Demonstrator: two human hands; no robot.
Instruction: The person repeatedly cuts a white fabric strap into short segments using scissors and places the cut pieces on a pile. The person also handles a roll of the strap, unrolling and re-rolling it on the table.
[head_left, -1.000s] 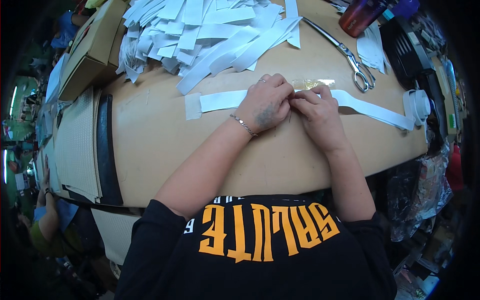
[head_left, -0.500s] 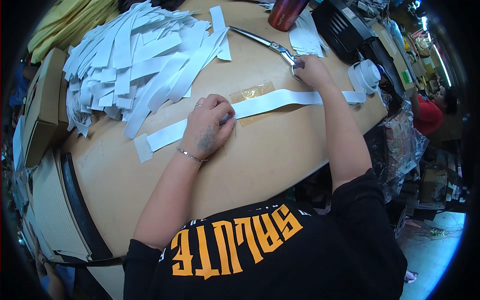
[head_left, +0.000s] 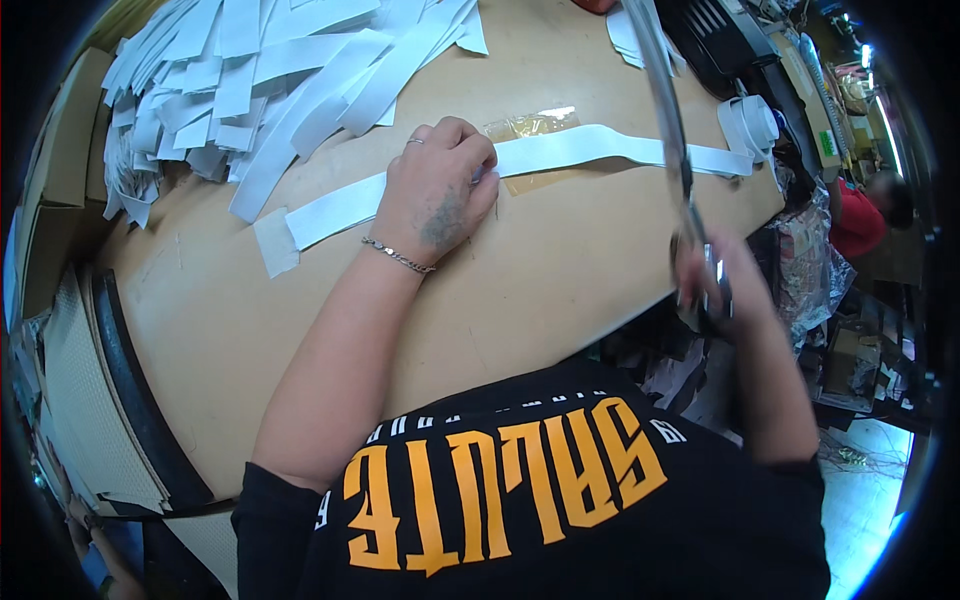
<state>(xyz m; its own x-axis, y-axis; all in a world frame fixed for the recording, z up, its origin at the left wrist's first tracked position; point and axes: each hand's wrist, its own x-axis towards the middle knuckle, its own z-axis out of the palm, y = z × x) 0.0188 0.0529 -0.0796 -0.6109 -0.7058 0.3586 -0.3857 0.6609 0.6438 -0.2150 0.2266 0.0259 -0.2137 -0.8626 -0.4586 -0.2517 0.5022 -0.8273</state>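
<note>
A long flat white strip (head_left: 570, 150) lies across the tan tabletop, its left end beside a piece of translucent tape (head_left: 277, 243). My left hand (head_left: 440, 185) rests on the strip with its fingers curled and pressed onto it. Large metal scissors (head_left: 672, 130) are in my right hand (head_left: 740, 285), fingers around the handles and blades pointing away from me. The blades cross in front of the strip's right part in the picture. Motion blurs the right hand and the handles. Brown tape (head_left: 535, 123) sticks to the table under the strip's middle.
A big heap of white strips (head_left: 250, 90) covers the far left of the table, beside a cardboard box (head_left: 65, 170). At the far right are a white roll (head_left: 748, 128) and a black device (head_left: 705, 50). A person in red (head_left: 855, 220) is beyond the table.
My right hand has lifted the scissors off the table and brought them nearer to me, blades swung upright. My left hand stays on the strip. The whole view has shifted.
</note>
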